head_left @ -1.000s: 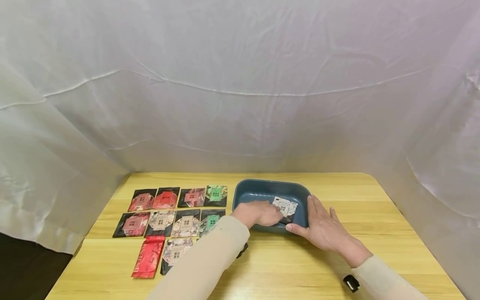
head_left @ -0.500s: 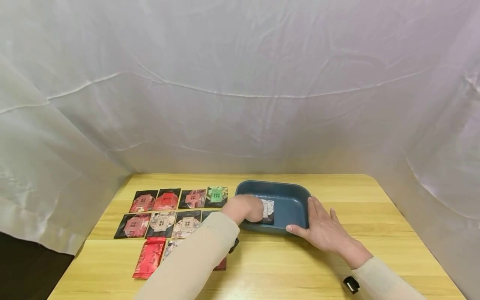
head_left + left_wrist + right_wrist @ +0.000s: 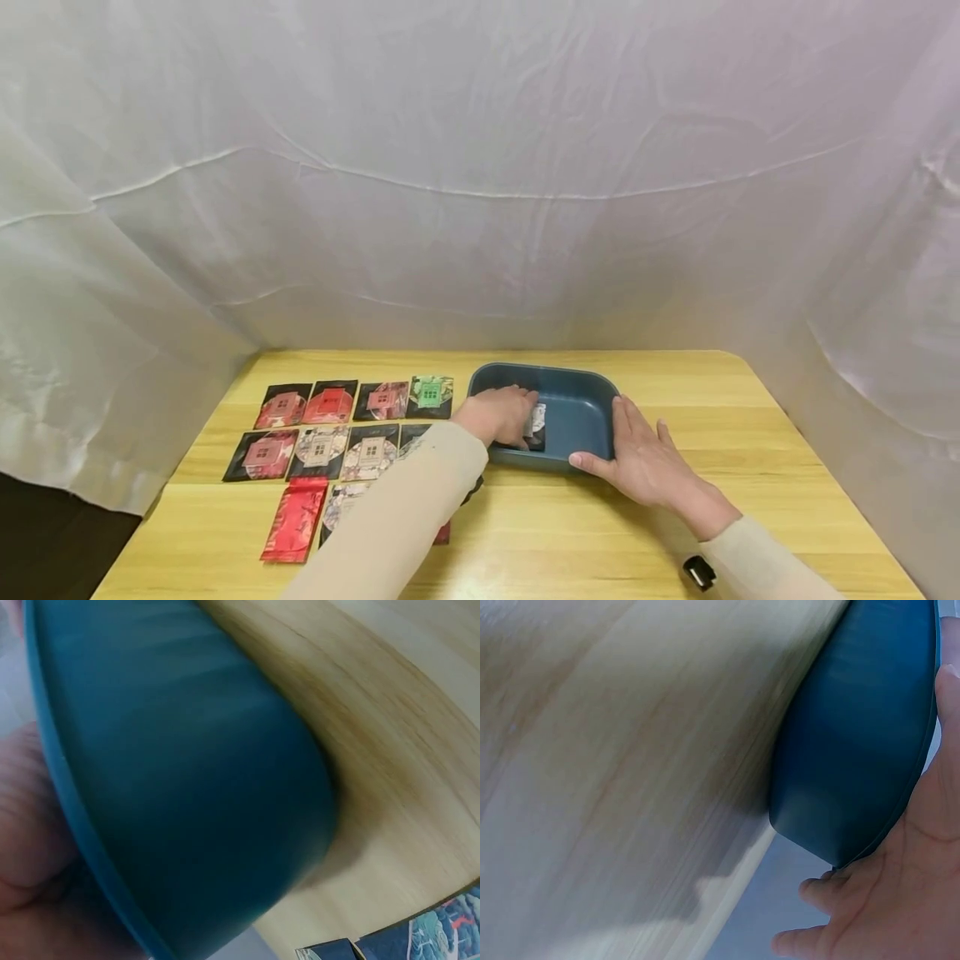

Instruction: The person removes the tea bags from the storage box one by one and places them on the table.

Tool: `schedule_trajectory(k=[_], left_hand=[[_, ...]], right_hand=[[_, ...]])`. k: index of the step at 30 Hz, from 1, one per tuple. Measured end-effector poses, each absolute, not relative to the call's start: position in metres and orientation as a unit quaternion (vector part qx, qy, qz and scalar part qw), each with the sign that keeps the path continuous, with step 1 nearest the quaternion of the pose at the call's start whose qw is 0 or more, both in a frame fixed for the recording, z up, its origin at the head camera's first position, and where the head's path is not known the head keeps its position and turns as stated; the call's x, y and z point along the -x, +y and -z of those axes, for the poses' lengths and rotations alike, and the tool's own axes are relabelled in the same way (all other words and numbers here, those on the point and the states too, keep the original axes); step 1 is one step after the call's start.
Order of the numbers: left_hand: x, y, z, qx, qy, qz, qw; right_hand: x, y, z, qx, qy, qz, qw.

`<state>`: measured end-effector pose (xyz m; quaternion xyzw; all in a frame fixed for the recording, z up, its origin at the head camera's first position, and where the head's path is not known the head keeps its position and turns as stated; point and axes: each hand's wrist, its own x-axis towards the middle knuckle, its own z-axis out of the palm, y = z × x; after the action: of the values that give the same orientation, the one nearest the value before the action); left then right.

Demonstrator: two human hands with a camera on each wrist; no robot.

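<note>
A dark blue rectangular tray (image 3: 573, 417) stands on the table, right of centre. My left hand (image 3: 498, 414) reaches into its left end, over a small black-and-white patterned packet (image 3: 537, 427). The fingers stretch across the packet's left part and hide it; its right strip shows. Seen from the left wrist, the left hand (image 3: 30, 825) is behind the tray's rim. My right hand (image 3: 648, 467) rests against the tray's right end, fingers straight along the side and thumb at the front. In the right wrist view, the right hand (image 3: 900, 877) lies along the tray's outer wall (image 3: 847, 750).
Flat packets lie in rows left of the tray, among them a green-labelled one (image 3: 431, 397) and a dark red one (image 3: 261, 454). A narrow red packet (image 3: 295, 521) lies nearer the front. The left sleeve (image 3: 405, 508) covers part of these rows. Pale cloth (image 3: 480, 208) surrounds the table.
My left hand and the patterned packet have moved left inside the tray. The left fingers look more spread now than half a second ago. My right hand has stayed at the tray's right end.
</note>
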<state>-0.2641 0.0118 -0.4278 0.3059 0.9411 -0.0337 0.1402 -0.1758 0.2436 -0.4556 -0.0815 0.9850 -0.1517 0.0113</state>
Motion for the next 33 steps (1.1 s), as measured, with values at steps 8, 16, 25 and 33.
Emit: schedule_trajectory(k=[8,16,25,33], left_hand=[[0.269,0.012,0.432,-0.310,0.938,0.050,0.143],[0.265,0.014,0.429,-0.311,0.940,0.044,0.130],[0.260,0.021,0.428,-0.316,0.939,0.070,0.120],[0.259,0.021,0.427,-0.294,0.946,0.055,0.128]], right_hand=[[0.176,0.243,0.456,0.079,0.985,0.151,0.012],[0.176,0.243,0.456,0.081,0.985,0.150,0.008],[0.176,0.244,0.456,0.082,0.986,0.145,0.006],[0.176,0.244,0.456,0.080,0.986,0.144,0.008]])
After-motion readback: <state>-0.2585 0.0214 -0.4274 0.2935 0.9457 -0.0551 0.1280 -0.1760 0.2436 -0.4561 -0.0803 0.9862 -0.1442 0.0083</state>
